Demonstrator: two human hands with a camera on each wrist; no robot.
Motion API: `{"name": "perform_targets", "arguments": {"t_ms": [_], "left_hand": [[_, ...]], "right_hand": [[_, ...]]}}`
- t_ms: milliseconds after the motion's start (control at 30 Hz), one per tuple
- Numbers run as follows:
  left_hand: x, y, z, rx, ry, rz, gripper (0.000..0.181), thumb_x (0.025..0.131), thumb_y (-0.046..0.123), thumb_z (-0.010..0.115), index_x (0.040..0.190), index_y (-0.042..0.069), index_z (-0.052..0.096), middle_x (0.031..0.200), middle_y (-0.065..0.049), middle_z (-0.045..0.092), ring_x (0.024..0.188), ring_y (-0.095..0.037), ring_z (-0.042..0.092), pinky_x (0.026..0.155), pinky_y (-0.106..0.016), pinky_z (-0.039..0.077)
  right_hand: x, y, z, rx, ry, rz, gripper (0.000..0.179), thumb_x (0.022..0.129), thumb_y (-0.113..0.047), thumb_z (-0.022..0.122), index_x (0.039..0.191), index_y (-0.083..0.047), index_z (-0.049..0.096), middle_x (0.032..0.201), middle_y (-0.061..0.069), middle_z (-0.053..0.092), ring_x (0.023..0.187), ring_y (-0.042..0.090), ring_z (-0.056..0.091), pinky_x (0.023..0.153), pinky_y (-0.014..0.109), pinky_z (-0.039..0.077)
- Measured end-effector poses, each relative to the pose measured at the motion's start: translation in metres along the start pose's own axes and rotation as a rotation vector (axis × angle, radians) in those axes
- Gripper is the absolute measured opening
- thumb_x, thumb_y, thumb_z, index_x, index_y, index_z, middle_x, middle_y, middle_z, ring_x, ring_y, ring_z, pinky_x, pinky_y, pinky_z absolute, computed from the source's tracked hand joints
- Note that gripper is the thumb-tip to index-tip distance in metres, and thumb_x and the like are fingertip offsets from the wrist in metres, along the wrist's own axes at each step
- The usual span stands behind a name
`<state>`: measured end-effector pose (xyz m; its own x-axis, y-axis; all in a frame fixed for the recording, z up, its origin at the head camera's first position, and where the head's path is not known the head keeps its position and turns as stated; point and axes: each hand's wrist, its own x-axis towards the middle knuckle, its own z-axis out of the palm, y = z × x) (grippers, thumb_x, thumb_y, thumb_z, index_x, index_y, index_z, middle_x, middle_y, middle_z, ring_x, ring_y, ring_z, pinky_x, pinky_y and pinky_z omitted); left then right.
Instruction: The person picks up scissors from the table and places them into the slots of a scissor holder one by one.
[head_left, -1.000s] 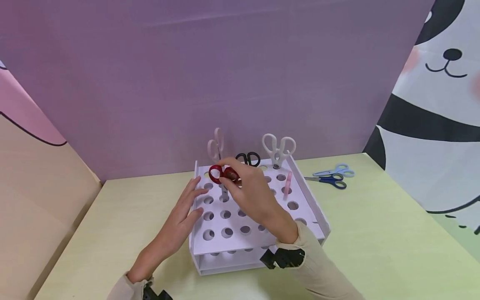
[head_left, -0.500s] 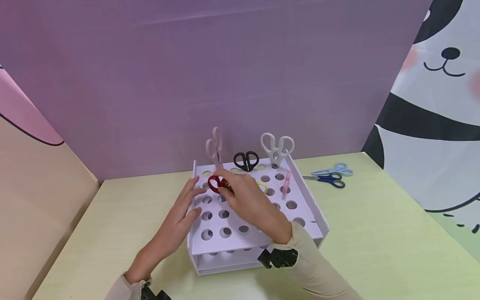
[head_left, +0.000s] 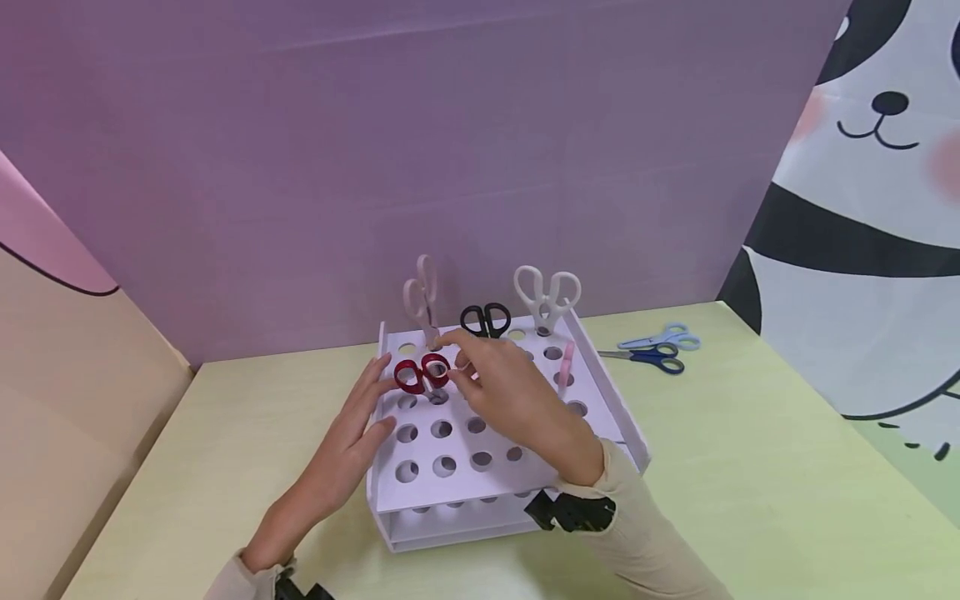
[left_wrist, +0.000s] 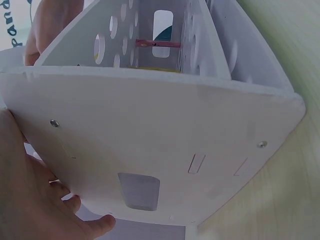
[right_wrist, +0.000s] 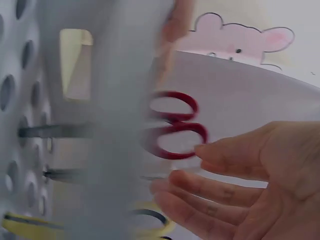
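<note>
A pair of red-handled scissors (head_left: 422,374) stands in a hole of the white rack (head_left: 442,492), its blades passing down through the board in the right wrist view. My right hand (head_left: 510,387) is beside the handles. The thumb tip touches or nearly touches one red ring (right_wrist: 181,142), and the other fingers are apart from it. My left hand (head_left: 341,446) rests its fingers along the rack's left side; in the left wrist view the hand (left_wrist: 37,190) lies against the side panel. Pale pink scissors (head_left: 422,292), black scissors (head_left: 485,320) and white scissors (head_left: 547,296) stand in the back row.
A pink-handled item (head_left: 566,367) stands in the rack's right part. Yellow-handled scissors (right_wrist: 152,220) hang below in the right wrist view. Light blue scissors (head_left: 675,337) and dark blue scissors (head_left: 658,357) lie on the table (head_left: 720,467), right of the rack.
The red scissors have gone down into the hole and turned, so both rings now show. My right hand has loosened from them and drawn slightly right. My left hand stays on the rack.
</note>
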<state>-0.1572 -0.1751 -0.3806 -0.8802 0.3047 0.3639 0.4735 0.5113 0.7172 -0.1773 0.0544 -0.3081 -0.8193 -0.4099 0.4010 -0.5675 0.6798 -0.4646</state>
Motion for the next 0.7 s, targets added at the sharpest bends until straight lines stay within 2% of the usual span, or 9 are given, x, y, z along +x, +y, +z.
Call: {"name": "perform_targets", "arguments": {"t_ms": [167,333,533,700], "left_hand": [[-0.002,-0.001,-0.001,-0.004,-0.002,-0.013,0.044,0.099,0.014,0.047,0.143,0.010,0.049,0.166,0.000,0.018,0.154,-0.023,0.005,0.115,-0.067,0.014],[-0.002,-0.002,0.000,0.007,0.007,-0.012,0.042,0.098,0.014,0.047,0.140,0.013,0.050,0.165,0.000,0.018,0.153,-0.028,0.007,0.114,-0.068,0.015],[0.000,-0.002,0.002,0.001,0.005,-0.006,0.043,0.098,0.015,0.047,0.141,0.013,0.050,0.165,0.001,0.018,0.153,-0.027,0.006,0.114,-0.069,0.015],[0.000,-0.002,0.001,0.010,-0.002,-0.012,0.042,0.098,0.016,0.047,0.141,0.013,0.050,0.166,0.000,0.017,0.153,-0.027,0.007,0.114,-0.069,0.016]], "right_hand": [[-0.006,-0.004,-0.018,-0.009,0.001,0.021,0.032,0.093,-0.010,0.069,0.124,-0.011,0.062,0.099,0.004,0.073,0.088,0.017,0.070,0.072,0.029,0.058],[-0.013,-0.004,-0.038,0.023,0.024,0.037,0.032,0.094,-0.013,0.068,0.126,-0.011,0.063,0.100,0.004,0.073,0.089,0.017,0.071,0.075,0.033,0.059],[-0.020,0.005,-0.060,0.048,0.076,0.022,0.030,0.095,-0.011,0.066,0.125,-0.008,0.063,0.098,0.007,0.072,0.091,0.020,0.071,0.079,0.037,0.059],[-0.025,0.017,-0.066,0.031,0.075,0.037,0.029,0.096,-0.011,0.064,0.125,-0.007,0.063,0.098,0.007,0.073,0.089,0.020,0.070,0.079,0.038,0.060]]}}
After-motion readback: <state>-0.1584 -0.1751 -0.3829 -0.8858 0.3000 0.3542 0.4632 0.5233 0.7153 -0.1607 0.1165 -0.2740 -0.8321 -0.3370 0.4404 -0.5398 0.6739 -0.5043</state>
